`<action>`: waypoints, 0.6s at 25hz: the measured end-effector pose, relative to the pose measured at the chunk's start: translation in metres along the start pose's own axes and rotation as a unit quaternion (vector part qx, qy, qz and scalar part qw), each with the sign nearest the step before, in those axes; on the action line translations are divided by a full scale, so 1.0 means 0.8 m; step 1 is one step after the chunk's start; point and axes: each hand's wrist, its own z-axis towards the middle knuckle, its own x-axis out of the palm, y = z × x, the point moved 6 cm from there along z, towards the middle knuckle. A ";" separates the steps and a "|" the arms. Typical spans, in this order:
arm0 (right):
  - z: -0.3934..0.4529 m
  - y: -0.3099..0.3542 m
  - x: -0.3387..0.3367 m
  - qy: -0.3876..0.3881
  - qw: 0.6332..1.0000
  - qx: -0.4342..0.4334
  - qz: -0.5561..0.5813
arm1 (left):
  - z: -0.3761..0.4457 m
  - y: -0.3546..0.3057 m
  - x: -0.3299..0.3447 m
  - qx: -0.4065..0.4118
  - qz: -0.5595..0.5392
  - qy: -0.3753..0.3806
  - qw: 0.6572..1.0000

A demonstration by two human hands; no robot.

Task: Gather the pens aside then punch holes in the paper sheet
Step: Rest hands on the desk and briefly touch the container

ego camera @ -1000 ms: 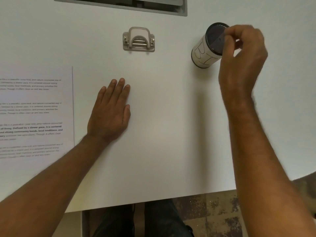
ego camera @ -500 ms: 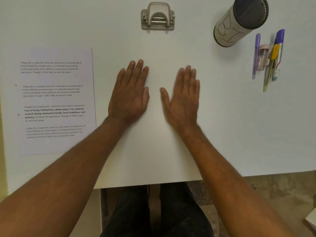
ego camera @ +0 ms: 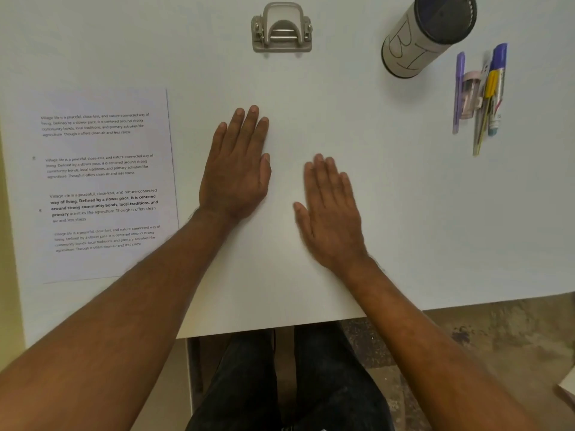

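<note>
Several pens (ego camera: 480, 94) lie bunched side by side at the far right of the white table (ego camera: 404, 213). A printed paper sheet (ego camera: 99, 181) lies flat on the left. A grey metal hole punch (ego camera: 281, 29) stands at the far middle. My left hand (ego camera: 238, 164) rests flat and empty on the table, just right of the sheet. My right hand (ego camera: 331, 213) lies flat and empty near the table's middle, a little nearer to me than the left. Both are well apart from the pens and the punch.
A white cylinder pen holder (ego camera: 427, 35) with a dark top and black lettering stands left of the pens. The table's front edge (ego camera: 280, 329) runs just below my wrists, with my legs and a mottled floor beyond it.
My right hand left the holder and came down flat beside the left, then slid slightly toward me. The view shifted, bringing the pens into sight. My left hand stayed flat.
</note>
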 end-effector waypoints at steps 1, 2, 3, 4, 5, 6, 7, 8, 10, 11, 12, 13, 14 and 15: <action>-0.009 -0.015 -0.003 0.002 1.000 0.031 -0.004 | 0.000 0.000 0.000 0.000 0.001 -0.002 1.000; -0.017 -0.028 -0.006 0.004 0.998 0.063 -0.005 | 0.000 0.000 -0.001 0.000 0.001 -0.003 1.000; -0.023 -0.037 -0.008 0.001 0.996 0.091 -0.004 | 0.000 0.000 -0.001 0.001 0.000 -0.004 1.000; -0.028 -0.043 -0.012 -0.008 0.994 0.112 0.002 | 0.000 0.000 -0.002 0.000 0.000 -0.005 1.000; -0.032 -0.045 -0.015 -0.028 0.991 0.126 0.019 | -0.001 0.000 -0.002 0.000 -0.002 -0.005 1.000; -0.033 -0.046 -0.020 -0.058 0.988 0.136 0.050 | 0.000 0.000 -0.002 0.001 -0.004 -0.006 1.000; -0.032 -0.050 -0.027 -0.095 0.980 0.150 0.094 | 0.000 0.000 -0.002 0.001 -0.005 -0.007 1.000; -0.030 -0.058 -0.033 -0.128 0.966 0.175 0.144 | 0.000 0.000 -0.001 0.001 -0.006 -0.009 1.000; -0.026 -0.075 -0.038 -0.147 0.934 0.231 0.230 | 0.000 0.000 -0.001 0.001 -0.007 -0.012 1.000; -0.023 -0.079 -0.040 -0.139 0.927 0.243 0.248 | 0.000 0.001 -0.001 0.000 -0.008 -0.012 1.000; -0.021 -0.081 -0.043 -0.127 0.928 0.242 0.251 | 0.000 0.001 -0.001 0.000 -0.008 -0.011 1.000; -0.019 -0.083 -0.046 -0.115 0.931 0.238 0.252 | 0.000 0.002 -0.001 0.000 -0.008 -0.012 1.000; -0.016 -0.086 -0.050 -0.108 0.930 0.238 0.259 | -0.001 0.002 -0.001 0.000 -0.009 -0.013 1.000; -0.013 -0.093 -0.054 -0.109 0.922 0.249 0.276 | 0.000 0.001 -0.001 0.001 -0.010 -0.014 1.000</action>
